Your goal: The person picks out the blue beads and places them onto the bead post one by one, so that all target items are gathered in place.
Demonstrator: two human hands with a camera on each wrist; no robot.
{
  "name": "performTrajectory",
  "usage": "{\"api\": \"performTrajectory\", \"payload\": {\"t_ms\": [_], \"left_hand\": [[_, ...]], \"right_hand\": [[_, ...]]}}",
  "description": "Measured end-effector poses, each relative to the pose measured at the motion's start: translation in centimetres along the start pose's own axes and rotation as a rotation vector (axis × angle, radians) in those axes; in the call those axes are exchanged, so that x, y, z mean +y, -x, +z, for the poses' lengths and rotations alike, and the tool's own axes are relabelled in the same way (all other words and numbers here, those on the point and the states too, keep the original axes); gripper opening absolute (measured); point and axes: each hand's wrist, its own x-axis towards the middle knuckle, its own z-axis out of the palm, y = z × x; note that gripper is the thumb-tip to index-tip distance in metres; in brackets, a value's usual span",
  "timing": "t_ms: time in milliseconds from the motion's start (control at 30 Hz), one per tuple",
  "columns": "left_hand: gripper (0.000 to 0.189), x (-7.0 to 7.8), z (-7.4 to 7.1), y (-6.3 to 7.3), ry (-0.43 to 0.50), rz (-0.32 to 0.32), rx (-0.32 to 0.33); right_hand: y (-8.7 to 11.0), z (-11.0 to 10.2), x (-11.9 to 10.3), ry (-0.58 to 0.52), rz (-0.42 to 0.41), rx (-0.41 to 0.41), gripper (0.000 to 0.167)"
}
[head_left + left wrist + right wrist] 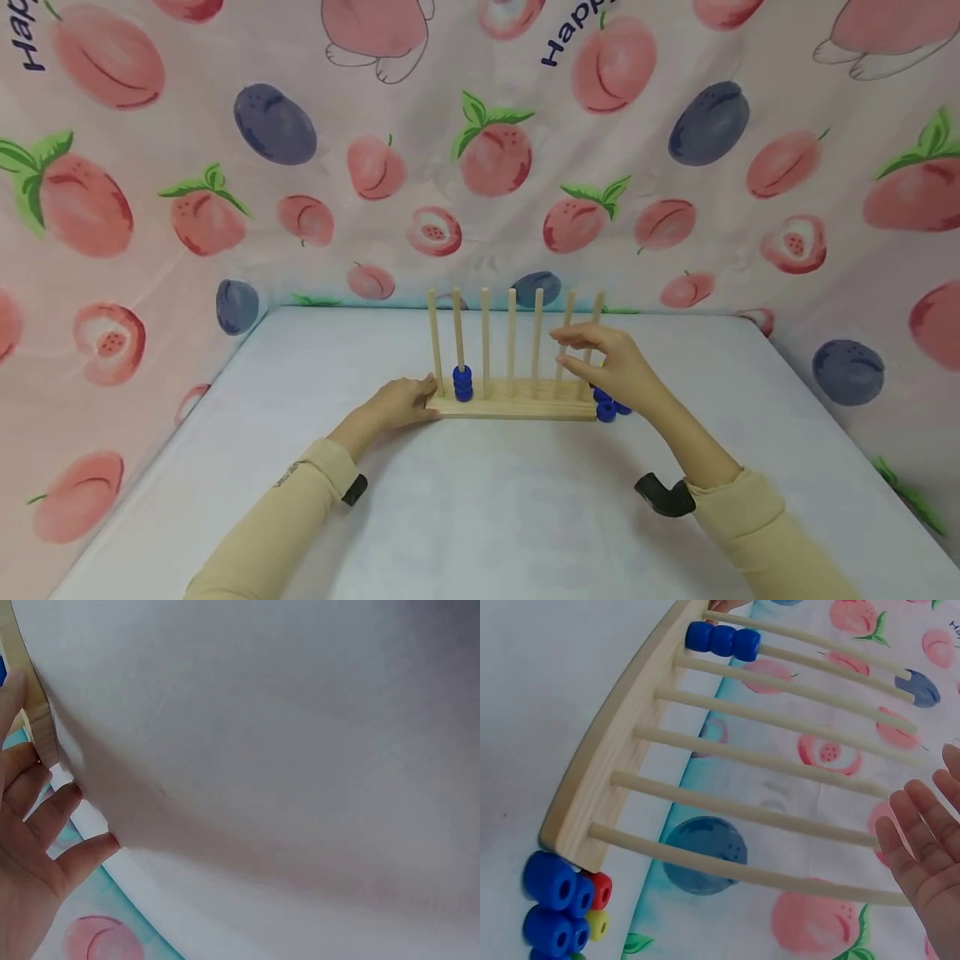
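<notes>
A wooden peg stand [517,408] holds a row of several upright pegs. Three blue beads [462,383] are stacked on the second peg from the left. My left hand [401,402] grips the left end of the base, thumb at the front. In the left wrist view, fingertips [34,754] touch the end of the wood. My right hand [611,362] hovers by the pegs at the right, fingers apart and nothing visible between them. Its fingers [922,832] look nearly straight beside the peg tips in the right wrist view.
Loose blue beads [549,881] lie against the right end of the base, with a red bead [600,890] and a yellow bead [597,925] among them. A white cloth [487,517] covers the table. Behind it hangs a fruit-print curtain [420,108].
</notes>
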Motion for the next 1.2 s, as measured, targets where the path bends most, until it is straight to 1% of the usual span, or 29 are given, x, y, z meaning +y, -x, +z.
{"api": "performTrajectory", "payload": {"t_ms": [100,233,433,533,733,900,1133,1200], "left_hand": [[0.065,-0.1,-0.3,0.2,0.005,0.013,-0.004],[0.064,0.0,-0.4,0.3,0.008,0.031,-0.009],[0.065,0.1,-0.2,0.4,0.009,0.015,-0.002],[0.065,0.1,-0.2,0.4,0.001,0.018,0.002],[0.065,0.2,-0.4,0.2,0.016,0.0,0.001],[0.067,0.2,-0.4,-0.1,0.014,0.017,0.003],[0.067,0.0,-0.4,0.1,0.021,-0.012,-0.01],[0.066,0.0,-0.4,0.1,0.012,-0.007,-0.007]], "right_hand": [[0.5,0.0,0.6,0.018,0.025,-0.008,0.031],[1.2,-0.6,1.4,0.035,0.088,-0.019,0.031],[2.2,-1.2,2.6,0.017,0.146,-0.06,0.03],[2.6,-1.3,3.3,0.012,0.166,-0.065,0.03],[3.4,-1.2,4.5,-0.015,0.172,-0.083,0.029],[4.0,-1.4,5.4,-0.005,0.194,-0.106,0.028],[4.3,-1.4,6.4,-0.029,0.23,-0.178,0.028],[4.5,-1.4,6.8,-0.029,0.235,-0.188,0.028]]}}
